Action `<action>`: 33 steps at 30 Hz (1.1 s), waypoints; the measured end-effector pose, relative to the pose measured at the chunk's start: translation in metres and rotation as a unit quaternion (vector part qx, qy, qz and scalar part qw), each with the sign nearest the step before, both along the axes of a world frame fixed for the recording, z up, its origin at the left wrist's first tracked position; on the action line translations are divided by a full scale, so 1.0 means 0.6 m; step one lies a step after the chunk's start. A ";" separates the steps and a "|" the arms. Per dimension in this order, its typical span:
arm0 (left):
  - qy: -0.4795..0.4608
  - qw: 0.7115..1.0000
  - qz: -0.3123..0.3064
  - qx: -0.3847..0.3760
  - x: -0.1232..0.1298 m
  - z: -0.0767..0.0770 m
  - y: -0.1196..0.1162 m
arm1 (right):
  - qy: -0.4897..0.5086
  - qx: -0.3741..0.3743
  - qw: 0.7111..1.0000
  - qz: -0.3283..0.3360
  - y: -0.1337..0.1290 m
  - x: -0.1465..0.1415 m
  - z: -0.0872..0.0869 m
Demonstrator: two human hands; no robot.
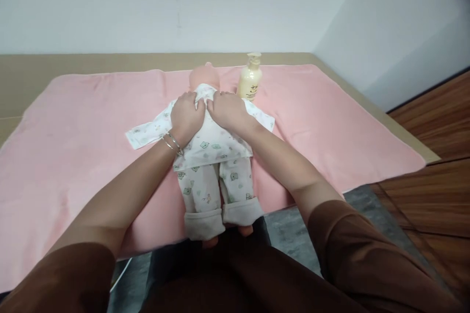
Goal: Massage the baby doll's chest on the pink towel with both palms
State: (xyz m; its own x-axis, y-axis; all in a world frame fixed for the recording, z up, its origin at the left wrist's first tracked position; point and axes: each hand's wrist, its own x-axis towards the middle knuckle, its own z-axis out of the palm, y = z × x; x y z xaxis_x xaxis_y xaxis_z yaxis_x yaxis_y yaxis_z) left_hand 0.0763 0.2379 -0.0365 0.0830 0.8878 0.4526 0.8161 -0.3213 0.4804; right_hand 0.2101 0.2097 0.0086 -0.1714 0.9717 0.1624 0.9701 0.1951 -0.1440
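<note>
A baby doll lies lengthwise on a pink blanket, its feet toward me. It wears a white printed top and matching trousers with turned-up cuffs. Its bald head shows a smooth surface and no facial features. My left hand rests on the left side of the doll's upper body, fingers laid flat over the shoulder. On the right side, my right hand lies flat in the same way. The two thumbs point toward each other near the middle, slightly apart.
A cream-coloured pump bottle stands on the blanket just right of the doll's head. The blanket covers a tan table against a white wall. Wood-grain panels are at the right. A white cable hangs below the front edge.
</note>
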 end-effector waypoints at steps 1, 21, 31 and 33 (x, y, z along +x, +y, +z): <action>-0.007 1.000 -0.004 -0.002 -0.001 -0.001 0.003 | 0.009 -0.006 1.000 0.007 0.007 0.004 -0.002; 0.047 0.999 -0.007 0.011 -0.006 -0.005 0.000 | 0.032 -0.037 0.997 0.052 0.026 0.015 -0.003; -0.019 0.999 -0.024 0.020 -0.015 -0.027 0.014 | 0.040 -0.059 0.995 0.074 0.019 0.015 0.008; -0.033 0.999 -0.008 0.000 -0.017 -0.031 0.017 | 0.066 -0.066 0.989 0.117 0.003 0.012 0.028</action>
